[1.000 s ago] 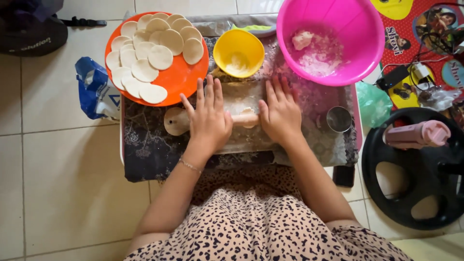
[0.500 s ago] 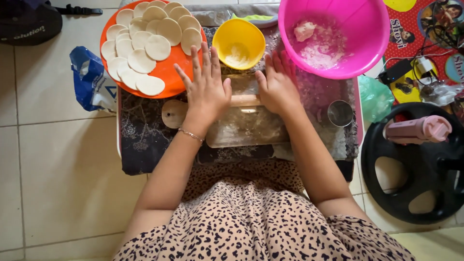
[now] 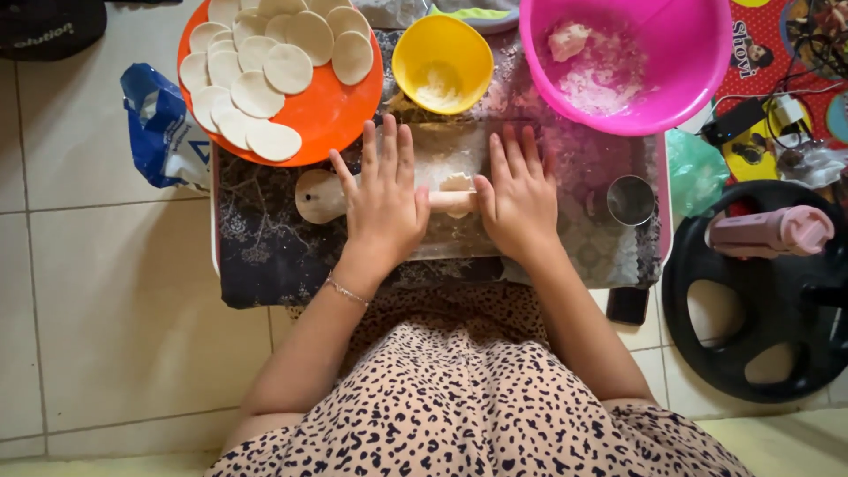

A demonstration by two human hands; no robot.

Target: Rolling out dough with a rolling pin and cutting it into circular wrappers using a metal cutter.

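Both my hands press flat on a wooden rolling pin point(image 3: 320, 195) that lies across a sheet of pale dough point(image 3: 446, 150) on a low board covered with dark patterned cloth point(image 3: 265, 247). My left hand point(image 3: 382, 199) rests on the pin's left part, fingers spread. My right hand point(image 3: 519, 199) lies on its right part. Only the pin's rounded left end and a short piece between my hands show.
An orange plate point(image 3: 331, 115) with several round dough discs sits at the upper left. A yellow bowl point(image 3: 442, 62) of flour and a pink basin point(image 3: 618, 53) stand behind the dough. A metal ring cutter point(image 3: 631, 200) lies at right. A blue bag point(image 3: 163, 132) lies left, a black pan point(image 3: 760, 291) right.
My hands and the rolling pin have moved back and forth over the dough: pushed away half a second ago, now drawn back toward me.
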